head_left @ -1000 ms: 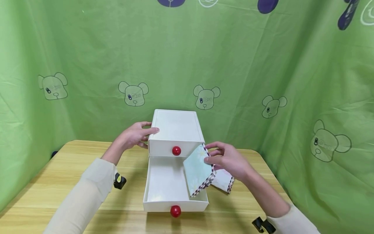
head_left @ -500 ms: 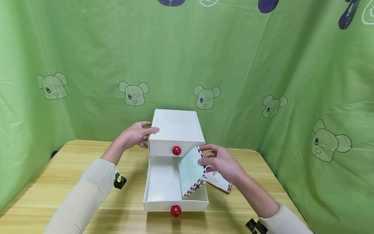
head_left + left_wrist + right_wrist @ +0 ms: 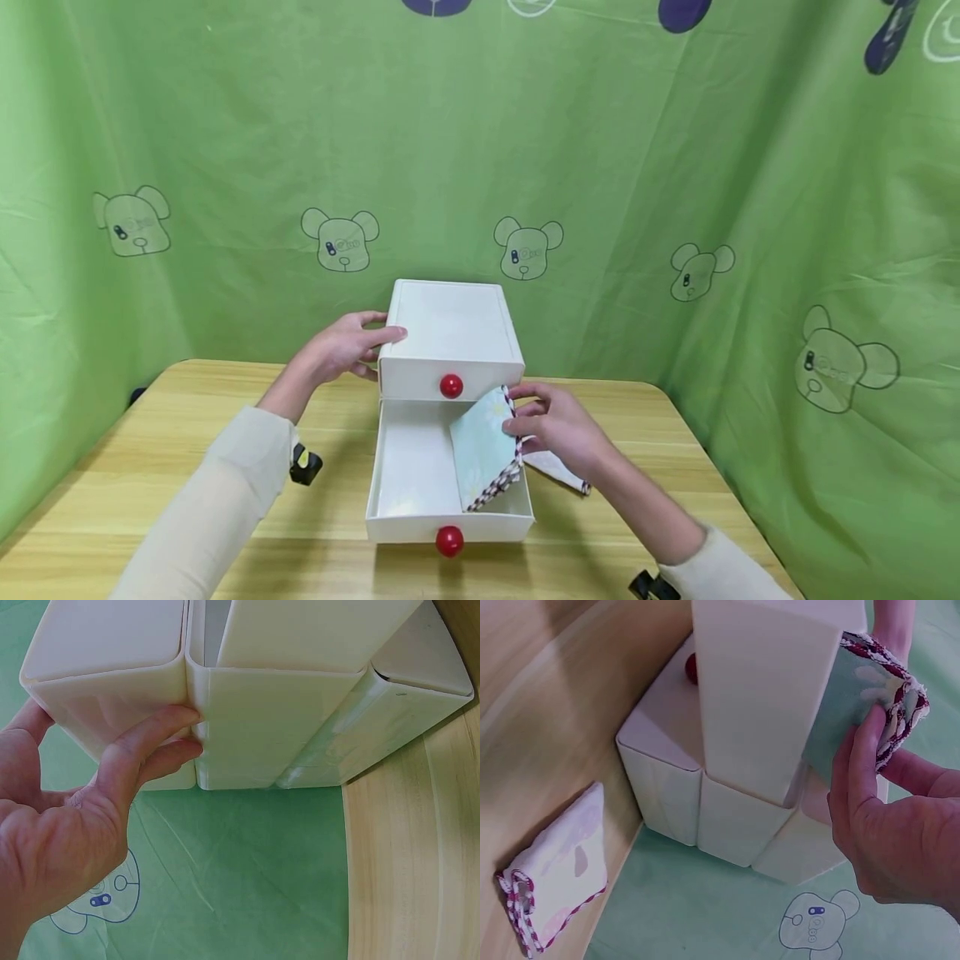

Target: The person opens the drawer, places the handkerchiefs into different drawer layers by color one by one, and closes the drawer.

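A white two-drawer box stands on the wooden table. Its lower drawer is pulled out, with a red knob; the upper drawer, with its own red knob, is closed. My left hand rests with straight fingers on the box's top left edge. My right hand pinches a folded pale-green cloth with checked trim and holds it tilted over the right part of the open drawer. The cloth is pinched by thumb and fingers in the right wrist view.
A second folded cloth with checked trim lies on the table right of the drawer, partly behind my right hand; it also shows as a cloth in the right wrist view. Green printed fabric hangs behind and beside the table.
My right hand has carried the pale-green cloth left and down, from beside the drawer to over its right part. The left hand has not moved.
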`<state>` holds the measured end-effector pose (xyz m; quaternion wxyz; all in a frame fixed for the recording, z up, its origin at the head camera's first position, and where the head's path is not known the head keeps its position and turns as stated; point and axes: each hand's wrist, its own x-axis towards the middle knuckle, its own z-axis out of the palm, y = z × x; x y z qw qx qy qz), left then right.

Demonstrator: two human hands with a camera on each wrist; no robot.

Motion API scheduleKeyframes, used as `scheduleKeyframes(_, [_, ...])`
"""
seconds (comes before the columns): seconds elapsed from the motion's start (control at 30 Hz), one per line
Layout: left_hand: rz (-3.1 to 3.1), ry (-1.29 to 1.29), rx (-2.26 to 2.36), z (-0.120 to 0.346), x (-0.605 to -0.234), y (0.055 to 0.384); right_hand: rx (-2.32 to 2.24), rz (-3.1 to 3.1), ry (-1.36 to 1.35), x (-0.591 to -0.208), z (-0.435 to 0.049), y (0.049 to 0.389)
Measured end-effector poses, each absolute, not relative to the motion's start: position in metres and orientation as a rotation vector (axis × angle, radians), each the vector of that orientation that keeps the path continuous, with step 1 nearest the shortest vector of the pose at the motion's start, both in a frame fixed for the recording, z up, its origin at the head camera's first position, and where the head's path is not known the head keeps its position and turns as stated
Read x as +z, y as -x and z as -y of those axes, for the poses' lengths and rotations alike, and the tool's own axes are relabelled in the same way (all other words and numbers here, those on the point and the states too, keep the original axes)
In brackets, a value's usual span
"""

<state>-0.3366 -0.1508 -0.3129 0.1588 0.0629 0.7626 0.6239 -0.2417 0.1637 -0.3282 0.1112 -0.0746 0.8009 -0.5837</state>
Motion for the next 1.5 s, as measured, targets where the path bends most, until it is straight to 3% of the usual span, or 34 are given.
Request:
scheduleKeyframes(0.6, [-2.174, -0.170, 1.781, 0.150, -0.312, 0.335, -1.612, -2.465, 0.162, -0.342, -0.169, 0.244])
scheduleKeyframes(1.5, [-2.181, -0.177, 1.784, 0.150, -0.311, 0.334, -1.575, -2.331, 0.335, -0.331, -0.177, 0.237])
